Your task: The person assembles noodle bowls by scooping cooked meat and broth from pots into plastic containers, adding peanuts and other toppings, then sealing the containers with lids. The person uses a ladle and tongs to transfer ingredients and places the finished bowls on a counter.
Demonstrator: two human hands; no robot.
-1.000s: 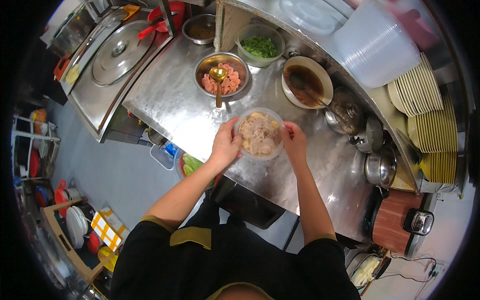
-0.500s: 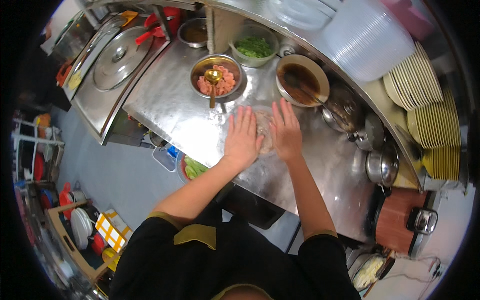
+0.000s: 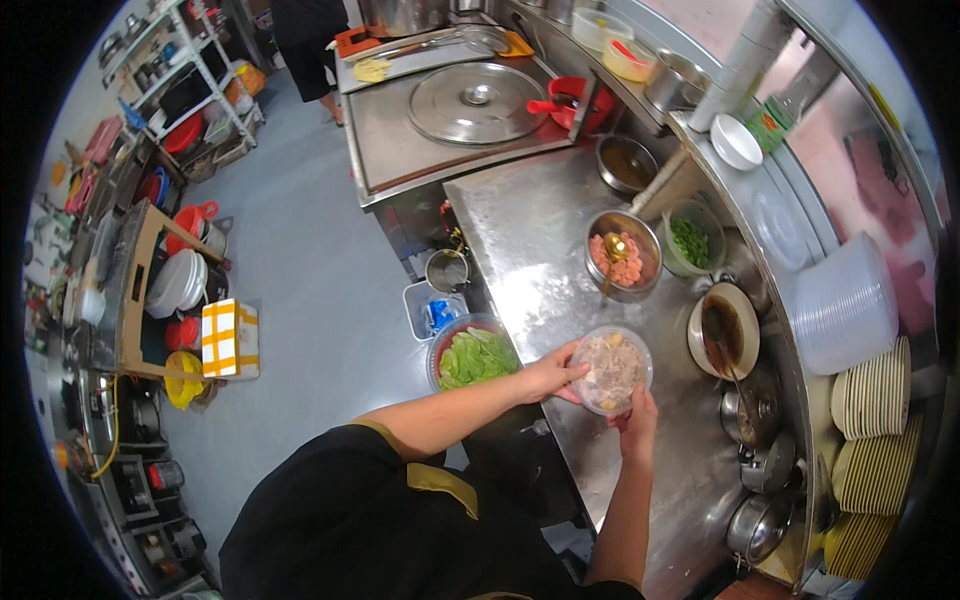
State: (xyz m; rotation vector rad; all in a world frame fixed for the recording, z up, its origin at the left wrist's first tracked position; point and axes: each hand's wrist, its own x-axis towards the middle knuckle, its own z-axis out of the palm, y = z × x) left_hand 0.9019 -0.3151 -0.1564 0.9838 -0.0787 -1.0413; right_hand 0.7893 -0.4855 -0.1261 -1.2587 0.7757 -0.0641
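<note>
A round clear plastic container [image 3: 614, 368] with a lid on it holds pale, brownish food. My left hand [image 3: 555, 374] grips its left edge with the fingers closed round the rim. At the near right side, my right hand [image 3: 637, 424] closes on the same container. The container is over the steel counter [image 3: 540, 250], close to its left edge; whether it still touches the steel I cannot tell. Beyond it stands a metal bowl [image 3: 650, 262] of pink meat with a gold ladle [image 3: 617, 246] in it.
Right of the container is a bowl of brown sauce [image 3: 750, 345], with lidded pots [image 3: 758, 527] nearby. A bowl of chopped greens [image 3: 690, 240] stands farther back. A basket of lettuce [image 3: 475, 358] sits left below the counter edge. Stacked plates [image 3: 870, 395] line the right shelf. Another person [image 3: 310, 45] stands far off.
My hands went from lying flat on the container's lid to gripping its sides. The view has swung left, showing more floor and the stove area.
</note>
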